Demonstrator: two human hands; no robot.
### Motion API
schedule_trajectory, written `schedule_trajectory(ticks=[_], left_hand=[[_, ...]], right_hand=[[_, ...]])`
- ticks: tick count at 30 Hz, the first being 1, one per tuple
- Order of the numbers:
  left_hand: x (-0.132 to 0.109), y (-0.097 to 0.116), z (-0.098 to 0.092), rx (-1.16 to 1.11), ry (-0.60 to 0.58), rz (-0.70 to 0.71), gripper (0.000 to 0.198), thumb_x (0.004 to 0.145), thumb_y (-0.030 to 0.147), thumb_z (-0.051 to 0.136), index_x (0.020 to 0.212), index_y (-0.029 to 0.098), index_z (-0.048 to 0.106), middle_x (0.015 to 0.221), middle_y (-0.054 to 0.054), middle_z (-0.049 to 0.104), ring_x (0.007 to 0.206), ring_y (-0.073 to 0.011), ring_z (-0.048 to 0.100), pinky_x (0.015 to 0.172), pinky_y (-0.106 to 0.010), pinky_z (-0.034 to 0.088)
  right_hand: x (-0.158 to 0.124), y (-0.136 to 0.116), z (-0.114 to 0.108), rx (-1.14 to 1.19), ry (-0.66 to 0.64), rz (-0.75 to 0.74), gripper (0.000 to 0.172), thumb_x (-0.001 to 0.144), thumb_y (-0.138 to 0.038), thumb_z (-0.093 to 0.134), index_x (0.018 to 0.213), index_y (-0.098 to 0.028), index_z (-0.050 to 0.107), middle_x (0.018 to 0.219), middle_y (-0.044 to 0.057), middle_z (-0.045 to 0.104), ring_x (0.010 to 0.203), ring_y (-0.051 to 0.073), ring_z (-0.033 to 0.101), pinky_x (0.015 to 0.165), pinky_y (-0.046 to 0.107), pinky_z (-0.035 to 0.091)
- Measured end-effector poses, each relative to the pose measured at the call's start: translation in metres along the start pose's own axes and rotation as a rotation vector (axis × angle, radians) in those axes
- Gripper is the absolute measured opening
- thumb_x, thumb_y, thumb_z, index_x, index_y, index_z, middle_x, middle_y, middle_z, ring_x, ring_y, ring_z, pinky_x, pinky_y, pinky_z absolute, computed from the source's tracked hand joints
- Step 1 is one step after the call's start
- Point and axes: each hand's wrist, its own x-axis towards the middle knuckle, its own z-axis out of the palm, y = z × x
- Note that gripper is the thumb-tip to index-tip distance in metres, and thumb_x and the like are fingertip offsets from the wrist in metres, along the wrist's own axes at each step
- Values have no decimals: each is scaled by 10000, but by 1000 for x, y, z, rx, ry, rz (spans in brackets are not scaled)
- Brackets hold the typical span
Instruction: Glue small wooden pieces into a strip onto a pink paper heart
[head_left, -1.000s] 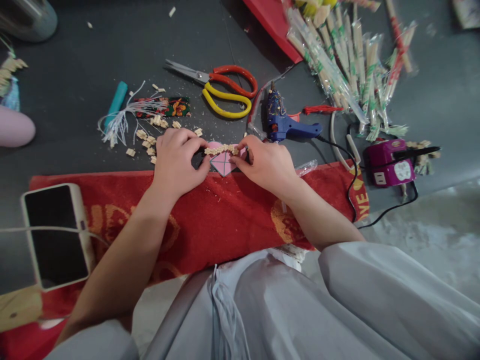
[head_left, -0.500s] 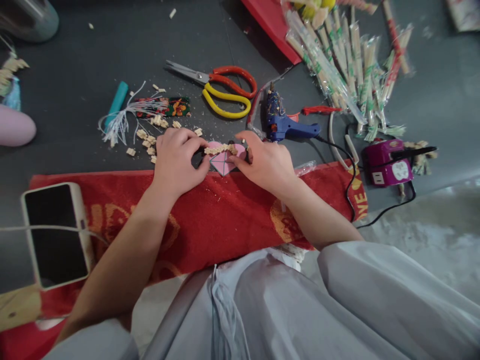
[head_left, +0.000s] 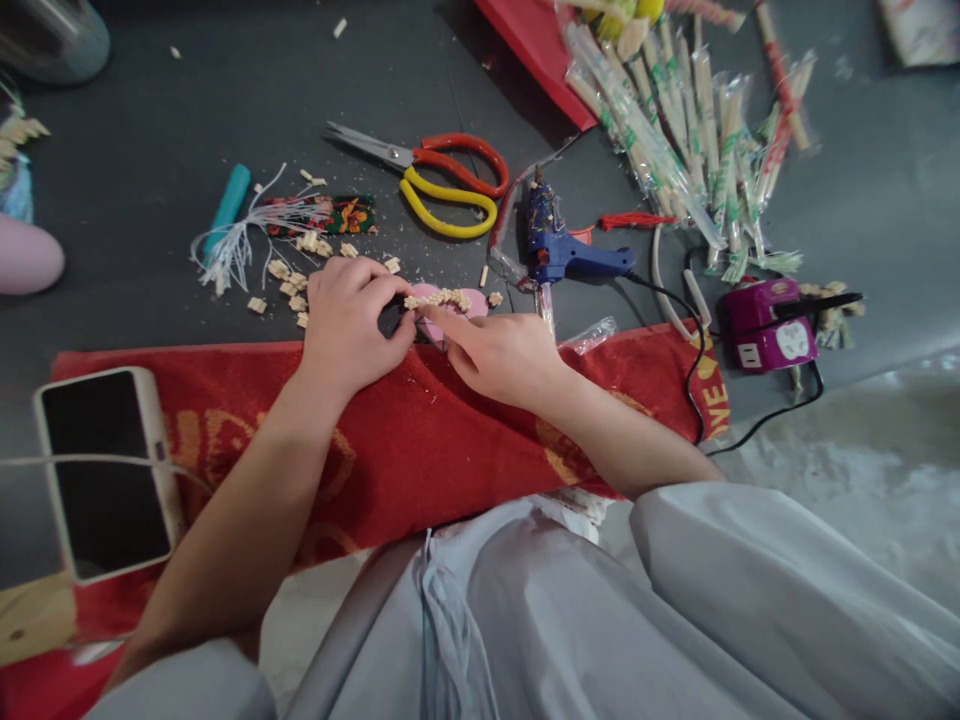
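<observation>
At the far edge of the red towel (head_left: 420,440), the lower part of the pink heart (head_left: 478,300) is being hidden by the right hand (head_left: 514,362), its index finger being stretched across; whether anything is being held under the curled fingers cannot be told. The left end of the beige strip (head_left: 450,297) on the heart is being pinched by the left hand (head_left: 341,328), thumb and forefinger drawn together. A phone (head_left: 97,490) is being crossed by a white cable (head_left: 112,459); farther off, a glue gun (head_left: 551,252) is being flanked by scissors (head_left: 409,158). The grey table (head_left: 247,100) is being partly covered, pale floor (head_left: 885,450) being glimpsed at right.
</observation>
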Motion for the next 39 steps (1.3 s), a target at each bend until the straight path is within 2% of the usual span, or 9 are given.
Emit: schedule_trajectory(ticks=[7, 11, 18, 23, 29, 34, 39], left_hand=[[-1, 1, -1, 14, -14, -5, 120, 962, 363, 643, 1020, 282, 709, 1122, -92, 750, 1178, -386, 672, 1030, -605, 503], [0, 1, -1, -1, -32, -20, 117, 958, 367, 652, 1004, 280, 716, 1124, -94, 743, 1191, -390, 666, 1037, -608, 500], [0, 2, -2, 13, -45, -24, 108, 956, 369, 652, 993, 286, 709, 1128, -84, 749, 1179, -380, 667, 1030, -606, 503], [0, 3, -3, 6, -29, -22, 83, 943, 357, 647, 965, 297, 699, 1107, -79, 754, 1182, -384, 662, 1025, -621, 499], [0, 4, -4, -29, -34, -32, 62, 935, 351, 656, 943, 304, 695, 1110, -87, 753, 1177, -393, 658, 1025, -637, 491], [1, 4, -4, -21, -41, -34, 64, 947, 350, 646, 944, 303, 690, 1113, -84, 751, 1200, -393, 659, 1046, -634, 485], [1, 3, -4, -5, -39, -21, 71, 953, 357, 639, 945, 304, 685, 1105, -82, 748, 1184, -387, 670, 1036, -628, 495]], right_hand=[[-1, -1, -3, -14, -37, -8, 648, 1087, -200, 405, 1718, -308, 504, 1100, 95, 876, 973, 218, 798, 662, 348, 330], [-2, 0, -4, -2, -54, -11, 680, 1089, -177, 382, 1754, -308, 445, 1114, 82, 878, 1017, 231, 812, 669, 356, 335], [-1, 1, -3, -9, -43, 9, 673, 1090, -190, 353, 1751, -267, 450, 1110, 131, 874, 963, 240, 809, 665, 344, 357], [-1, 2, -7, -10, -51, 57, 692, 1077, -194, 356, 1760, -272, 430, 1092, 129, 876, 954, 244, 806, 668, 331, 373], [-1, 2, -12, -4, -69, 120, 687, 1084, -208, 359, 1768, -253, 416, 1147, 146, 871, 973, 249, 807, 676, 335, 395], [-1, 6, -11, 14, -59, 156, 686, 1087, -196, 358, 1770, -244, 412, 1277, 135, 851, 1054, 250, 809, 714, 346, 435], [-2, 7, -11, 42, -29, 173, 662, 1081, -187, 368, 1732, -238, 478, 1332, 111, 840, 1051, 246, 806, 718, 344, 418]])
